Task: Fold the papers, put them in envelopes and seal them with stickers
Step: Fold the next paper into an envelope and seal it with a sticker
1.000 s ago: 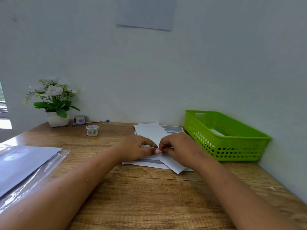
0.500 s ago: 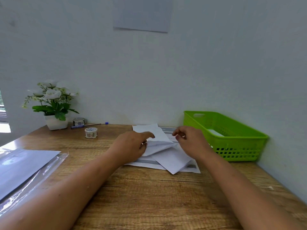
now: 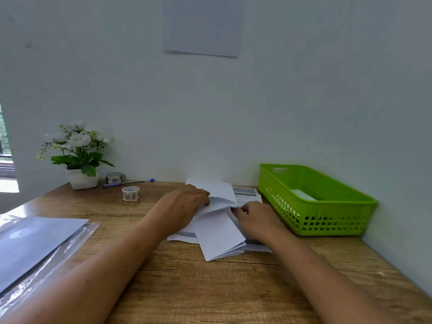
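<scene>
Between left hand [image 3: 180,208] and right hand [image 3: 258,219] — folded paper [image 3: 218,232], atop printed sheets [image 3: 245,192].

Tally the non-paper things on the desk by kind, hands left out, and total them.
Tape rolls: 2
Pens: 1
Potted plants: 1
Green baskets: 1
Plastic sleeves: 1
Total: 6

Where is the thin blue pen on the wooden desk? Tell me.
In the head view, the thin blue pen lies far left near the wall, beside the grey tape roll, behind the patterned tape roll.
</scene>
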A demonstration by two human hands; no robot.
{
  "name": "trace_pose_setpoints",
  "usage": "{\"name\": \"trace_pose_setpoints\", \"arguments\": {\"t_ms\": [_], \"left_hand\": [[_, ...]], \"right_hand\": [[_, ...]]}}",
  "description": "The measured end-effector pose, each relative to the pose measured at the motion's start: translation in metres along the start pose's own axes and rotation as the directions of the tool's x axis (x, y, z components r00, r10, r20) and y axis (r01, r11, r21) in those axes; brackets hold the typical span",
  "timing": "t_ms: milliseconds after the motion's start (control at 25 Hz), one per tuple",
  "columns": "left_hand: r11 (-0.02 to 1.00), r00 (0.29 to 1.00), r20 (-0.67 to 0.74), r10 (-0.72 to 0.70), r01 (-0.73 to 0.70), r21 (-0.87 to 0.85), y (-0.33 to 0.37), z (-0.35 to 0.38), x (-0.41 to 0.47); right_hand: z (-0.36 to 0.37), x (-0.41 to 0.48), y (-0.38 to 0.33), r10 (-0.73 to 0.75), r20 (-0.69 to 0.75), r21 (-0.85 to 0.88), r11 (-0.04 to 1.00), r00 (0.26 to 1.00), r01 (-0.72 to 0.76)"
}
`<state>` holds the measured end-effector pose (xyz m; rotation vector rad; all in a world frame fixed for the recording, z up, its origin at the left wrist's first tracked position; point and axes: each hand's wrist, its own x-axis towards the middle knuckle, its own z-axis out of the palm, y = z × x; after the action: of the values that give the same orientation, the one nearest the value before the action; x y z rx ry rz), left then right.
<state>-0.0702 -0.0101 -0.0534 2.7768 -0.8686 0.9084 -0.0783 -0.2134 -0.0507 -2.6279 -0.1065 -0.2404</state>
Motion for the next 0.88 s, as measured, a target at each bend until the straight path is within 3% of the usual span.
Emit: {"name": "trace_pose_setpoints", "arguments": {"t_ms": [280, 360, 440, 520, 720, 880], "left_hand": [[0.991, 0.996, 0.018, -0.090, 0.092, -0.098, 0.014, 0.014, -0.001], [0.992, 0.995, 0.015, -0.095, 0.096, -0.077, 0.013, 0.014, -0.001], [0.990, 0.993, 0.006, -0.117, 0.118, -0.072, 0.009, 0.014, -0.001], [0.988, 0.991, 0.001, -0.137, 0.137, -0.073, 0.006, 0.014, -0.001], [0.986, 0.988, -0.017, -0.151, 0.150, -0.068, 0.006, 0.011, 0.000], [0.980, 0.981, -0.028, -0.192, 0.190, -0.059, 0.010, 0.004, 0.001]], "right_hand": [[0.014, -0.006, -0.017, 0.031, 0.113, 0.067, 0.997, 0.993, -0.039], [0.013, -0.004, -0.017, 0.074, 0.174, 0.223, 0.968, 0.982, -0.112], [0.005, 0.000, -0.012, 0.115, 0.260, 0.446, 0.866, 0.959, -0.224], [-0.009, 0.005, 0.000, 0.147, 0.242, 0.539, 0.801, 0.959, -0.259], [-0.047, 0.006, 0.013, 0.240, 0.001, 0.801, 0.581, 0.971, -0.145], [-0.049, -0.002, -0.004, 0.141, 0.037, 0.913, 0.398, 0.989, -0.091]]}}
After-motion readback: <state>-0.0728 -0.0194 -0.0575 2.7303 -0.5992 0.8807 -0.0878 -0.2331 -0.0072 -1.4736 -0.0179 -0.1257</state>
